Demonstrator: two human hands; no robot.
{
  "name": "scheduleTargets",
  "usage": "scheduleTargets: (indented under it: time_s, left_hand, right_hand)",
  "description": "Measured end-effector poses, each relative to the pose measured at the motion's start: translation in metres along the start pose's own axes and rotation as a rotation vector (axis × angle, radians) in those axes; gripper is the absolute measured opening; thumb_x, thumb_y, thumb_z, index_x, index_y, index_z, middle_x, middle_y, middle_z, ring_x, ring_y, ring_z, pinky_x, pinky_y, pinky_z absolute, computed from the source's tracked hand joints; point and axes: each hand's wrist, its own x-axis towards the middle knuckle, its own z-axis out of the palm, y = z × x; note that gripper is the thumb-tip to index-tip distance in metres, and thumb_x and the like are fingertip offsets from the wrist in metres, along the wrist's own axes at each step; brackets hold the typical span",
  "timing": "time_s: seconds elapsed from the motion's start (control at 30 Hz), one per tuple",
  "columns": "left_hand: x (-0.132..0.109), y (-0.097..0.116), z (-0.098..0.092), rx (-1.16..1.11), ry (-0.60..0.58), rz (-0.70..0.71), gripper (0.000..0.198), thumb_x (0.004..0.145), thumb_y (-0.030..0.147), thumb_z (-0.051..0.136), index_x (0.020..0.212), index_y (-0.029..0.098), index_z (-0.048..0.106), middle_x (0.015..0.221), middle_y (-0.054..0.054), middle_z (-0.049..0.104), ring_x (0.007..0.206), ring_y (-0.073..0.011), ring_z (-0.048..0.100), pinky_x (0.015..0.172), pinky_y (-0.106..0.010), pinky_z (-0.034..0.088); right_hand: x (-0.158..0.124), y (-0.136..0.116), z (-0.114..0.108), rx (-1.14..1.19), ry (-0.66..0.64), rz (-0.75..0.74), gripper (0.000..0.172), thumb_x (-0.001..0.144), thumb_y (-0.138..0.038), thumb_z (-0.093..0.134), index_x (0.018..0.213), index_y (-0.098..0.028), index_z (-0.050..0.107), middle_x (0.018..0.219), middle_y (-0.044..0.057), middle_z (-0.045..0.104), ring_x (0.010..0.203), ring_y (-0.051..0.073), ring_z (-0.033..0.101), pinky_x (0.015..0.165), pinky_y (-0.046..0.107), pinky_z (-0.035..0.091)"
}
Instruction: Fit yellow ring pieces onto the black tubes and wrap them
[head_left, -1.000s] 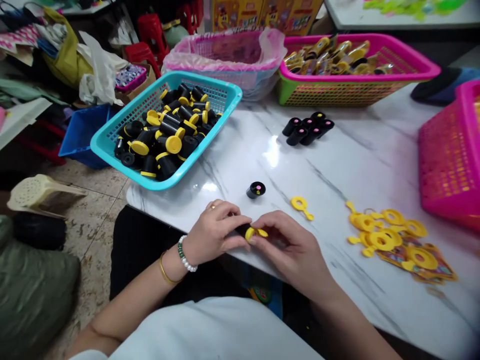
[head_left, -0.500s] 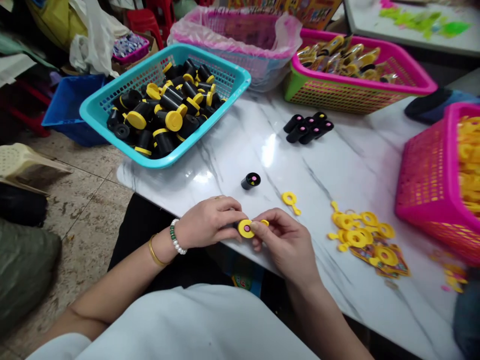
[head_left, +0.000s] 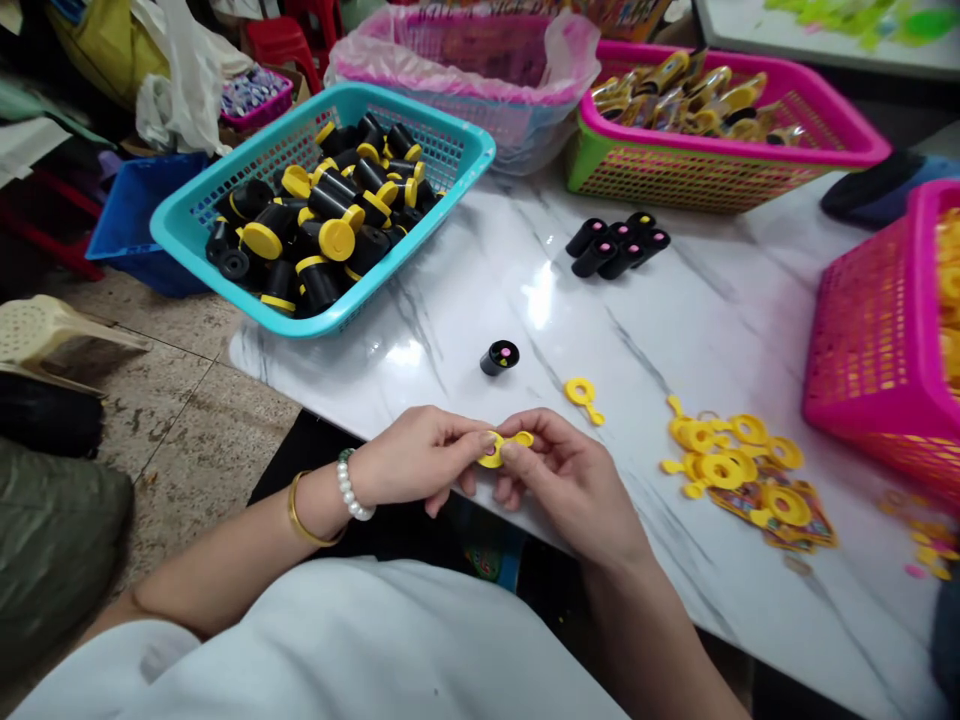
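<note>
Over the table's front edge, my left hand (head_left: pixel 420 455) and my right hand (head_left: pixel 574 480) meet at a yellow ring cap with a tab (head_left: pixel 491 460). Both thumbs press on its face, and a pink spot shows in its hole. Its small round tab points toward my right fingers. The fingers hide whatever sits under the ring. Just beyond my hands stands a black cylinder (head_left: pixel 493 362) with a pink dot inside. A single loose yellow ring piece (head_left: pixel 580 392) lies to its right. Farther right is a pile of yellow ring pieces (head_left: pixel 720 468), partly on printed cards.
A turquoise basket (head_left: pixel 315 325) of black cylinders with yellow caps stands at the left. Several black cylinders (head_left: pixel 619 250) cluster farther back. Behind are a plastic-lined basket (head_left: pixel 525 130) and a pink-green basket (head_left: pixel 675 185) of wrapped items. A pink basket (head_left: pixel 862 340) of yellow parts stands right.
My left thumb has come onto the face of the yellow ring, which lay uncovered there before. The black part beside the ring is now hidden. The view has shifted slightly.
</note>
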Motion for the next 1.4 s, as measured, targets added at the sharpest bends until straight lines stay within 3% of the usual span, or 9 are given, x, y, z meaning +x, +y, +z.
scheduleTargets:
  time_s: [0.17,0.3,0.4,0.53,0.7,0.9,1.03,1.2,1.4]
  left_hand:
    - [0.013,-0.001,-0.013,-0.218,-0.149,-0.160,0.054,0.090,0.063,0.049,0.103,0.012,0.063,0.077,-0.005,0.069,0.038,-0.0084,0.058,0.031,-0.014,0.030]
    - [0.021,0.002,-0.014,-0.309,-0.182,-0.223,0.060,0.078,0.073,0.060,0.092,0.015,0.056,0.069,-0.004,0.068,0.045,-0.0134,0.064,0.033,-0.015,0.041]
    - [0.022,0.003,-0.011,-0.359,-0.165,-0.244,0.055,0.080,0.069,0.061,0.088,0.016,0.053,0.062,-0.001,0.065,0.050,-0.0142,0.067,0.042,-0.018,0.052]
    - [0.018,-0.001,-0.010,-0.393,-0.131,-0.219,0.051,0.085,0.065,0.059,0.089,0.015,0.055,0.060,-0.001,0.064,0.052,-0.0129,0.067,0.048,-0.019,0.055]
    - [0.016,-0.008,-0.017,-0.518,-0.252,-0.201,0.052,0.080,0.062,0.068,0.098,0.014,0.060,0.075,-0.006,0.070,0.071,-0.0175,0.073,0.058,-0.024,0.061]
    - [0.013,-0.012,-0.007,-0.433,-0.040,-0.149,0.045,0.082,0.049,0.073,0.105,0.015,0.055,0.071,-0.005,0.071,0.065,-0.0191,0.072,0.050,-0.024,0.058]
    - [0.011,-0.011,-0.013,-0.431,-0.091,-0.146,0.046,0.082,0.053,0.070,0.102,0.016,0.051,0.072,-0.006,0.071,0.067,-0.0212,0.073,0.048,-0.025,0.058]
    - [0.013,-0.004,-0.025,-0.402,-0.215,-0.239,0.037,0.093,0.051,0.056,0.103,0.016,0.047,0.071,-0.007,0.071,0.057,-0.0190,0.071,0.045,-0.025,0.057]
    - [0.014,-0.006,-0.017,-0.224,-0.109,-0.126,0.025,0.098,0.038,0.046,0.091,0.016,0.054,0.067,-0.005,0.070,0.062,-0.0178,0.072,0.050,-0.023,0.057]
  right_hand:
    - [0.000,-0.002,-0.005,0.002,-0.125,0.020,0.029,0.084,-0.039,0.073,0.098,-0.021,0.054,0.072,-0.002,0.063,0.063,0.011,0.061,0.057,0.022,0.049]
    - [0.004,-0.007,-0.008,-0.013,-0.200,0.037,0.025,0.088,-0.039,0.067,0.097,-0.022,0.052,0.076,-0.002,0.059,0.066,0.011,0.058,0.055,0.022,0.045]
    - [0.004,-0.009,-0.007,-0.071,-0.166,0.042,0.022,0.089,-0.037,0.065,0.096,-0.023,0.049,0.073,-0.004,0.057,0.062,0.010,0.055,0.052,0.021,0.043]
    - [-0.001,-0.007,-0.004,-0.105,-0.129,0.036,0.023,0.091,-0.038,0.063,0.099,-0.024,0.046,0.074,-0.003,0.058,0.066,0.012,0.058,0.057,0.022,0.047]
    - [-0.002,0.003,-0.007,-0.067,-0.138,-0.015,0.022,0.092,-0.038,0.063,0.100,-0.023,0.049,0.080,-0.001,0.061,0.070,0.013,0.062,0.064,0.025,0.052]
    - [-0.006,0.009,0.003,-0.149,-0.013,-0.136,0.029,0.086,-0.037,0.069,0.108,-0.022,0.057,0.093,0.003,0.064,0.077,0.016,0.065,0.070,0.028,0.055]
    - [-0.011,0.005,0.013,-0.158,0.108,-0.122,0.029,0.085,-0.041,0.070,0.104,-0.021,0.061,0.080,0.000,0.063,0.069,0.013,0.061,0.061,0.024,0.052]
    - [-0.013,0.001,0.018,0.007,0.000,0.074,0.036,0.087,-0.049,0.067,0.105,-0.021,0.057,0.063,-0.005,0.058,0.047,0.009,0.055,0.038,0.018,0.040]
    - [-0.009,0.002,0.041,0.056,0.144,0.013,0.032,0.088,-0.049,0.066,0.097,-0.022,0.051,0.054,-0.008,0.054,0.044,0.007,0.050,0.042,0.016,0.042]
